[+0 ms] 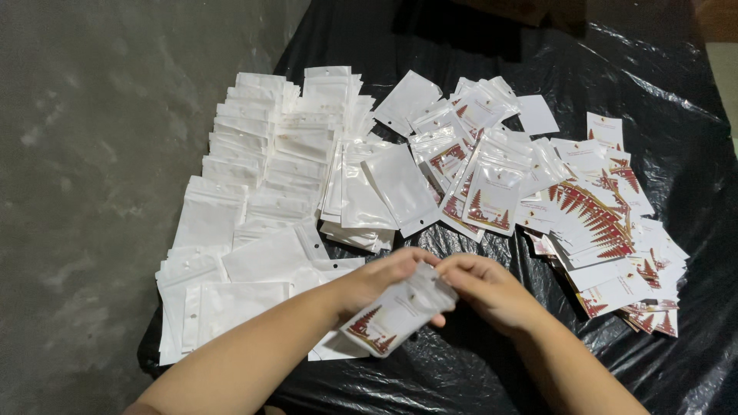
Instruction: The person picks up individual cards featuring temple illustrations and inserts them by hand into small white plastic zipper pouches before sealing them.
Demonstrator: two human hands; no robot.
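The person holds one small clear pouch (pixel 400 309) with both hands, near the front edge of the surface (pixel 653 92). A white card with red tree shapes sits inside the pouch. The left hand (pixel 382 275) has its fingers closed on the top left of the pouch. The right hand (pixel 488 288) has its fingers closed on the top right corner. The pouch is tilted, with its low end pointing to the near left.

The surface is covered with a shiny black plastic sheet. On the left lies a big spread of empty white pouches (pixel 254 200), laid in rows that overlap. Some of them are just under the left arm. In the far middle sits a loose pile of filled pouches (pixel 477 165), each with a card inside. On the right, a fanned heap of loose cards (pixel 607 230) with red trees lies close beside the right hand. To the far left of it all is a grey concrete floor (pixel 84 192).
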